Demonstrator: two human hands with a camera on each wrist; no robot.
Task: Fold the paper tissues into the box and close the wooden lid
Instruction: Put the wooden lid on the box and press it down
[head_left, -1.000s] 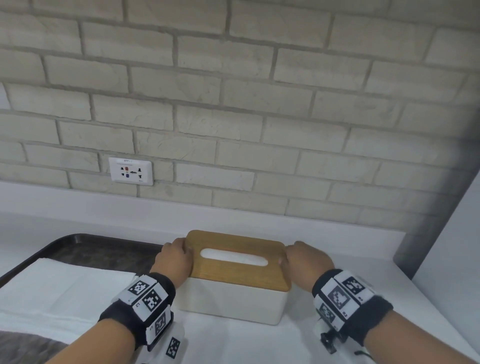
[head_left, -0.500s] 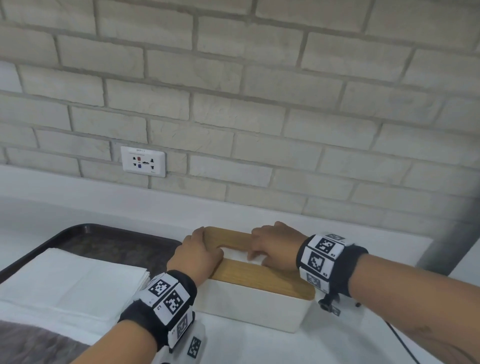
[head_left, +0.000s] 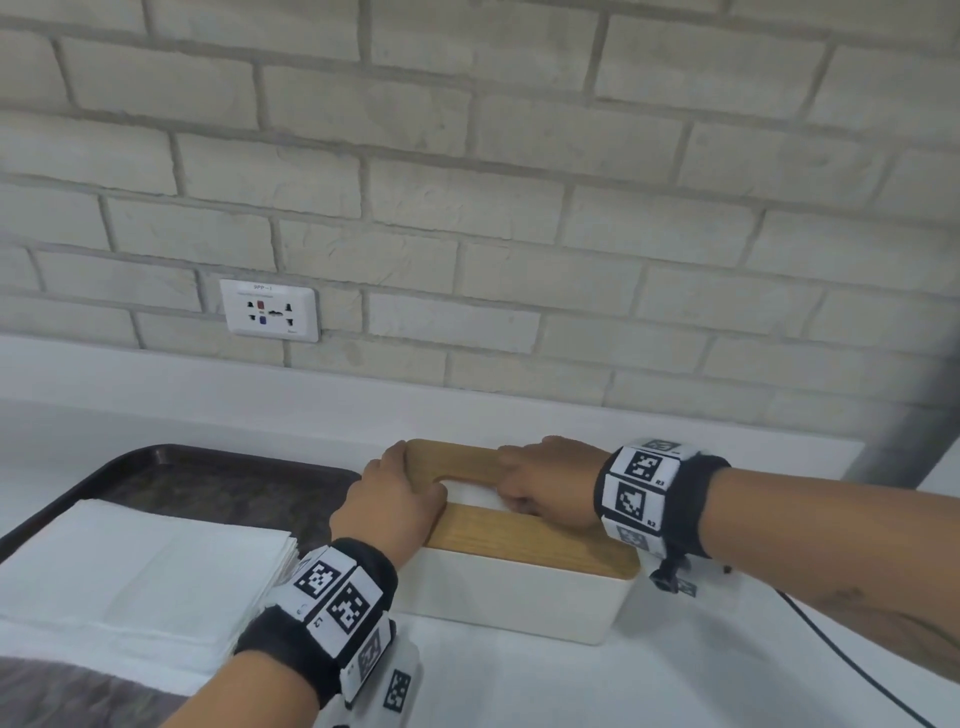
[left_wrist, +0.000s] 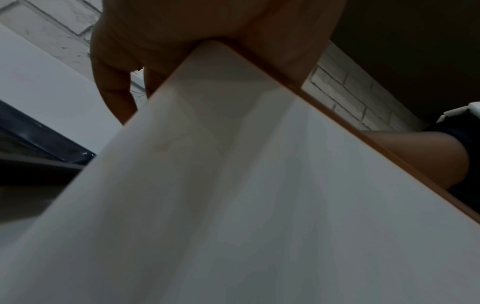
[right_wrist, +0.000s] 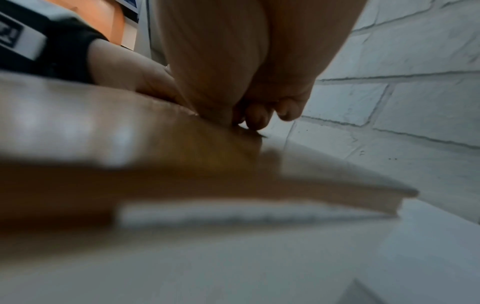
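On the white counter below the brick wall, everything turns on the white box (head_left: 519, 592), which lies with its long axis left to right in front of the person. From the head view, the wooden lid (head_left: 530, 540) sits flat on top of it, its slot running along that same axis with white tissue (head_left: 470, 491) showing in it. The left hand (head_left: 395, 499) wraps over the lid's left end, fingers curled round the far corner and thumb lying toward the slot. The right hand (head_left: 550, 488) rests on the lid just right of the slot's middle, fingers bent down at the opening; whether they pinch the tissue or only press there I cannot tell. To the box's left, a stack of unfolded tissues (head_left: 135, 566) lies on a dark tray (head_left: 234, 467), untouched.

From the left wrist, the box's white side wall (left_wrist: 233, 195) fills the frame, the lid's edge (left_wrist: 337, 115) running along its top. The left hand (left_wrist: 207, 37) is clamped over the end of the lid, fingers (left_wrist: 114, 92) hanging down the far side.

From the right wrist, the lid (right_wrist: 130, 133) is blurred but close, and the right hand's fingertips (right_wrist: 257, 119) are bunched together, touching the wood at the slot's rim.

My judgement: the slot lies directly under the right fingers, so that hand is placed to work the tissue while the left steadies the lid's end.
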